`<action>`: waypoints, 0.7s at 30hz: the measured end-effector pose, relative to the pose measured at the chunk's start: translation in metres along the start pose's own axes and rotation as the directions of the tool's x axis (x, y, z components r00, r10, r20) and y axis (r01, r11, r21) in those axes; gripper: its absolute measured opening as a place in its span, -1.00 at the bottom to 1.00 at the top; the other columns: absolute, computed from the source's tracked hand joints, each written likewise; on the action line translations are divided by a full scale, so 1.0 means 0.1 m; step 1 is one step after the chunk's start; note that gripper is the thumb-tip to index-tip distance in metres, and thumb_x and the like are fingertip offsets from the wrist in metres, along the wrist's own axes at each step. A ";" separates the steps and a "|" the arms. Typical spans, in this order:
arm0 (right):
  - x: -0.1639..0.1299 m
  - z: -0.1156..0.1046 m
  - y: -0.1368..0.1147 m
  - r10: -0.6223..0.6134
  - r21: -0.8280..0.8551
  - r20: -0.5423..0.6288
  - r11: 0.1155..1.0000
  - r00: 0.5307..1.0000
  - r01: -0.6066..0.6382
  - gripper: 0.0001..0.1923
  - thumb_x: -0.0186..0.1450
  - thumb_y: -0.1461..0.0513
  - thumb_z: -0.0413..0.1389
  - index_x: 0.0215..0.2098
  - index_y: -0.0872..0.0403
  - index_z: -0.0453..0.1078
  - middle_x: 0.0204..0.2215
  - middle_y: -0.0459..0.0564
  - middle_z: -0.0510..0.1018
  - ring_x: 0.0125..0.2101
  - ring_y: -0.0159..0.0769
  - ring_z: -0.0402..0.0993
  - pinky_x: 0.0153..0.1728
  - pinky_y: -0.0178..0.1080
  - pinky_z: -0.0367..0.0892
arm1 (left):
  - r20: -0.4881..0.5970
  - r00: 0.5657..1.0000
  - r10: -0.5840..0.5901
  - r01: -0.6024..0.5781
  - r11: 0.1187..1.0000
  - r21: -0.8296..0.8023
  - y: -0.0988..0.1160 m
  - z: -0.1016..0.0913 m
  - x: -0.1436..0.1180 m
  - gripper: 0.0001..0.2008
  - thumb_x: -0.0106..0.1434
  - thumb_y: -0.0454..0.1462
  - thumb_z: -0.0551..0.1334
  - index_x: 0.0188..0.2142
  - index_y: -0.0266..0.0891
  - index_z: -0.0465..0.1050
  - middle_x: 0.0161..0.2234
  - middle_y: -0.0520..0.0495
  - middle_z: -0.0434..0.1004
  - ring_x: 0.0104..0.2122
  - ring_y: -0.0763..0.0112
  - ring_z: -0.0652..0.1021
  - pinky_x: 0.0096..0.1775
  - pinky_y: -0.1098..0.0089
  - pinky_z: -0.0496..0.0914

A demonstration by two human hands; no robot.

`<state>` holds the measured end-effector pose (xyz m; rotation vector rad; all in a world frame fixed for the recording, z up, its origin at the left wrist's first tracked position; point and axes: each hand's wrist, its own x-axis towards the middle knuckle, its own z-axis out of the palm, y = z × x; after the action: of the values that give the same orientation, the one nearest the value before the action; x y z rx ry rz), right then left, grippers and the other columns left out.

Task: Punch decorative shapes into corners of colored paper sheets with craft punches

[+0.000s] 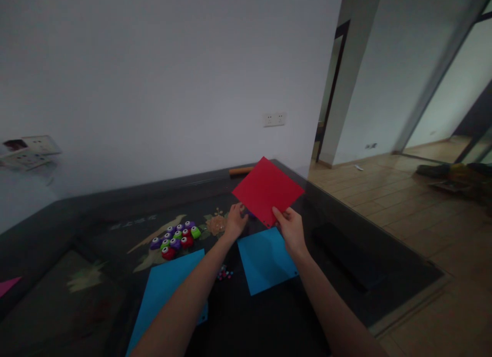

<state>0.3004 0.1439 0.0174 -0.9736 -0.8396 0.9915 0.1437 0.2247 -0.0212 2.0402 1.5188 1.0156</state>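
Right hand (pixel 291 229) holds a red sheet (pixel 268 191) up off the tabletop (pixel 346 254), fingers clamped on its near corner, thumb on top. The sheet tilts up and away from the person, flat face toward the head, probably so the whole face can be seen. A few small holes show along the near edge just left of the thumb.

Left hand (pixel 235 219) sits just left of the sheet's lower edge, fingers curled together over something small and purple. I can't tell whether they actually grip it; the sheet hides part of it. It looks like one of the punches, held right at the sheet's edge.

Sheet relative to fingers: the right fingers pinch the near corner, and the rest of the sheet runs up and far from them. The left fingers are at or just under the left near edge; contact is not clear.

On the tabletop below: one blue sheet (pixel 265 259) lies flat under the right hand, and a second blue sheet (pixel 169 295) lies near-left, partly under the left forearm. Both are laid flat, within reach. A cluster of purple, green and red punches (pixel 176 239) sits left of the left hand, grouped close together. Small coloured bits (pixel 224 274) lie between the blue sheets. An orange stick (pixel 241 170) lies at the far edge.
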 end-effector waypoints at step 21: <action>-0.24 0.15 0.08 0.449 -0.468 0.497 0.860 0.743 -0.207 -0.70 0.06 0.14 0.25 -0.30 0.17 0.46 -0.35 0.06 0.61 -0.36 -0.20 0.55 -0.27 -0.17 0.42 | -0.020 0.955 -0.296 0.247 0.831 -0.498 -0.29 -1.14 -1.18 -0.77 0.01 -0.21 0.28 -0.34 -0.30 0.46 -0.44 -0.06 0.54 -0.42 0.33 0.54 -0.41 0.37 0.40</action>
<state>0.2772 0.1274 0.0114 -1.1963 -1.4637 1.5296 0.0225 0.1122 -0.0030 1.3956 1.3667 1.2432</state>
